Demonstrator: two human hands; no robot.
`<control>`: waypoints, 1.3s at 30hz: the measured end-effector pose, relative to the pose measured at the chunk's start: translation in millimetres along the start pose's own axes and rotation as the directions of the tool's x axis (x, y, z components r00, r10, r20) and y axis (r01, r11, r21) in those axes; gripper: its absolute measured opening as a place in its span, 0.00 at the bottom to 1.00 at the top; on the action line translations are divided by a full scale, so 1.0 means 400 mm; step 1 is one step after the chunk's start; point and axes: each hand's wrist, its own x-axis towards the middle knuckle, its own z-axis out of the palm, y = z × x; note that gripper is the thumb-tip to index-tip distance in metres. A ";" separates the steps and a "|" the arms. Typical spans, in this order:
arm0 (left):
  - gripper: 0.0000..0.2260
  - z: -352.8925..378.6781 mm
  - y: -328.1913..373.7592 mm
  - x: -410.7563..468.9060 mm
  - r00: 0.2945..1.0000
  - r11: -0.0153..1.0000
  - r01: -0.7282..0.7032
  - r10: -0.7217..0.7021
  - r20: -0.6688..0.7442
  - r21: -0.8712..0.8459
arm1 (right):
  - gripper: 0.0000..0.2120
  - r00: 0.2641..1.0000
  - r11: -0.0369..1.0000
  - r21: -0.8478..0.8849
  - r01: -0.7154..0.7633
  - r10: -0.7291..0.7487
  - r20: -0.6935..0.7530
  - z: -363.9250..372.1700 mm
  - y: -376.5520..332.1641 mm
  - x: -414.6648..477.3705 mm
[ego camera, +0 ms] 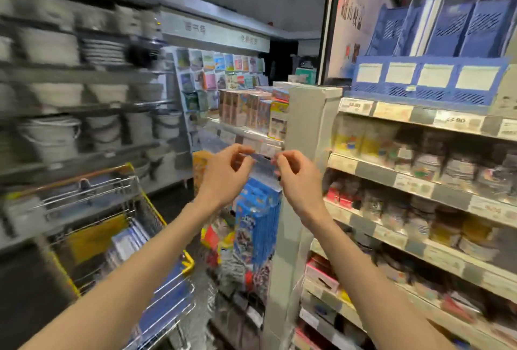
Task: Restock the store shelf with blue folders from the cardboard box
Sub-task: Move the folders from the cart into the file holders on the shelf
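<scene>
Beside the post [305, 137], left hand [227, 174] and right hand [297, 180] each pinch the clear top of the blue pack [258, 223].

**Person's arms and hands, head camera**

Two arms in view. Left forearm [126, 279] and right forearm [349, 265] are bare over all the length shown. Left hand [223, 173] and right hand [296, 179] are bare too. Fine detail on the fingers is lost to blur.
</scene>
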 end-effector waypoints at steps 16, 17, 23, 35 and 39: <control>0.05 -0.422 -0.569 -0.347 0.899 0.857 0.429 -0.435 -0.044 0.285 | 0.07 0.828 0.941 -0.055 -0.334 0.321 0.459 0.743 0.188 -0.291; 0.05 -0.447 -0.611 -0.357 0.890 0.849 0.446 -0.455 -0.035 0.285 | 0.07 0.812 0.930 -0.062 -0.362 0.347 0.469 0.792 0.203 -0.299; 0.06 -0.550 -0.859 -0.405 0.830 0.804 0.529 -0.556 0.030 0.272 | 0.06 0.686 0.785 -0.099 -0.611 0.588 0.428 1.025 0.308 -0.330; 0.11 -0.529 -1.245 -0.387 0.684 0.716 0.607 -0.692 0.233 0.345 | 0.09 0.455 0.530 -0.167 -0.832 0.822 0.342 1.252 0.580 -0.307; 0.15 -0.469 -1.383 -0.379 0.612 0.685 0.581 -0.724 0.319 0.440 | 0.08 0.382 0.453 -0.204 -0.868 0.871 0.308 1.342 0.724 -0.273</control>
